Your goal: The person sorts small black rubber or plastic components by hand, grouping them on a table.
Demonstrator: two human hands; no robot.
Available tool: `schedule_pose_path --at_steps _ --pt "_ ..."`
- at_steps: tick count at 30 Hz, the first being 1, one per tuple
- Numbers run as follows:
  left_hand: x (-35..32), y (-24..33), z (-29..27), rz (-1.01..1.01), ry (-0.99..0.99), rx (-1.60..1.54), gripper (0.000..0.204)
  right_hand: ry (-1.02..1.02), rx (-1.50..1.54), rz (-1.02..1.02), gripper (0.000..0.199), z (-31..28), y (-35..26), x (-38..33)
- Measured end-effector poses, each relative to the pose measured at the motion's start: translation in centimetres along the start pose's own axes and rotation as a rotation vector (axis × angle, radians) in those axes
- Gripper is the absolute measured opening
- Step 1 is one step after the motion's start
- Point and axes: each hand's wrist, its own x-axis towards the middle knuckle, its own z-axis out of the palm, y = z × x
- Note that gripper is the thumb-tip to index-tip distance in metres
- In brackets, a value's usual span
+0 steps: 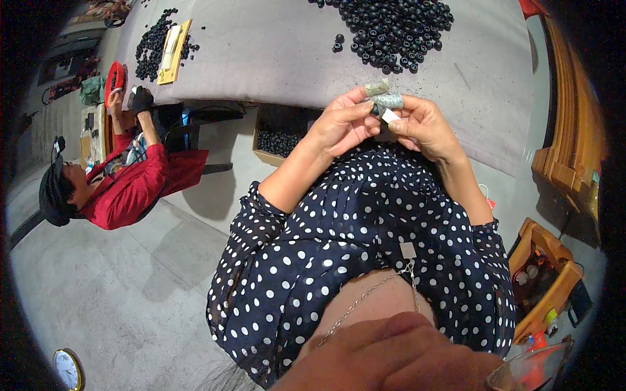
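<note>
Above my lap, at the table's front edge, my two hands meet fingertip to fingertip. My left hand (340, 124) is closed in a pinch, with a small black piece (376, 109) at its fingertips. A greenish wrap (376, 88) covers its index fingertip. My right hand (420, 128) is also closed, its fingers curled beside that piece. A patterned grey-blue wrap (390, 101) is round its index finger. At its thumb tip sits a small white patch (390, 116); whether this is tape or a held thing, I cannot tell. What its fingers grip is hidden.
Small round black parts (394, 32) lie heaped on the cloth-covered table (274, 52). Another pile (151, 49) lies left, beside a yellow board (173, 52). Below stands a box (268, 156) of black parts. A person in red (127, 192) works at left, holding a red tray (115, 81).
</note>
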Motion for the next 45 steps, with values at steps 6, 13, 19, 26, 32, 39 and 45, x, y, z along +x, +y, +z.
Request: schedule_pose_path --at_steps 6,13,19,26,32,39,45 --pt "0.13 0.04 0.21 0.018 0.03 -0.05 0.039 -0.001 -0.023 -0.022 0.037 0.57 -0.33 -0.2" --pt "0.07 -0.01 0.23 0.092 0.094 0.107 0.037 0.012 -0.047 0.003 0.037 0.45 -0.45 -0.14" --pt "0.06 0.18 0.48 0.095 0.105 0.108 0.037 -0.001 -0.04 0.008 0.035 0.4 -0.43 -0.12" --pt "-0.07 0.28 0.66 0.111 0.102 0.115 0.036 0.005 -0.046 0.013 0.032 0.47 -0.37 -0.16" --pt "0.06 0.21 0.18 0.083 0.043 0.066 0.039 -0.017 -0.044 0.012 0.032 0.3 -0.49 -0.16" --pt "0.13 0.13 0.53 0.084 0.094 0.091 0.037 -0.011 -0.057 0.008 0.036 0.29 -0.44 -0.23" --pt "0.14 -0.15 0.45 0.112 0.159 0.107 0.032 0.021 -0.015 -0.021 0.035 0.73 -0.14 -0.08"
